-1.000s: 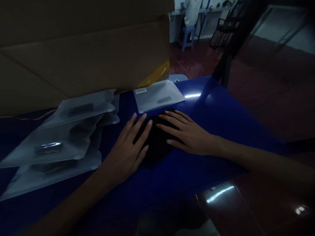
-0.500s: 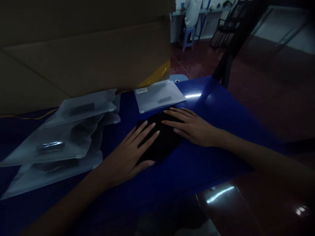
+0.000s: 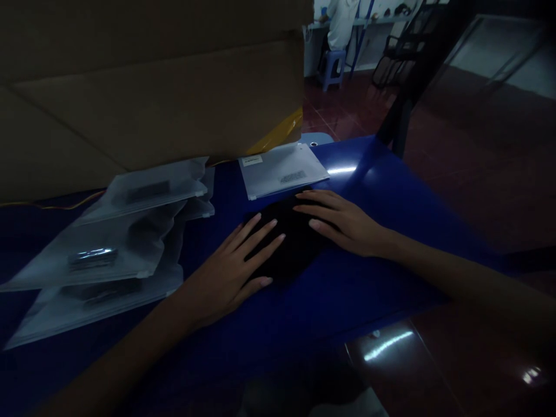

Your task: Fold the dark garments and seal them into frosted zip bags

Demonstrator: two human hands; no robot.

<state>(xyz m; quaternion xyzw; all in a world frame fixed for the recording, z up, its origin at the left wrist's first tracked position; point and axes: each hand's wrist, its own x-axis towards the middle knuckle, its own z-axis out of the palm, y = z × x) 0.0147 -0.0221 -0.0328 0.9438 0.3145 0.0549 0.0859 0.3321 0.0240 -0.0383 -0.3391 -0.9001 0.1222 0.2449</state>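
A dark, soft-looking black item [image 3: 289,249], perhaps folded cloth, lies on the blue tabletop [image 3: 347,295]; its exact kind is too dark to make out. My left hand [image 3: 237,269] rests flat along its left side with the fingers spread. On its upper right side lies my right hand [image 3: 341,223], fingers stretched out and pressing lightly or just touching. Neither hand grips it. Just beyond the black item is a flat white zip bag [image 3: 284,171] with a label and printed text.
Frosted zip bags [image 3: 117,243] with dark contents are stacked at the left. A large cardboard box [image 3: 165,104] with yellow tape stands along the back. Farther off, a person [image 3: 341,26] sits on a blue stool [image 3: 333,69], near a black chair [image 3: 402,49].
My right hand has shifted slightly, its fingers drawn closer together and the thumb more in sight. The left hand stays nearly in place. The whole view has moved a little.
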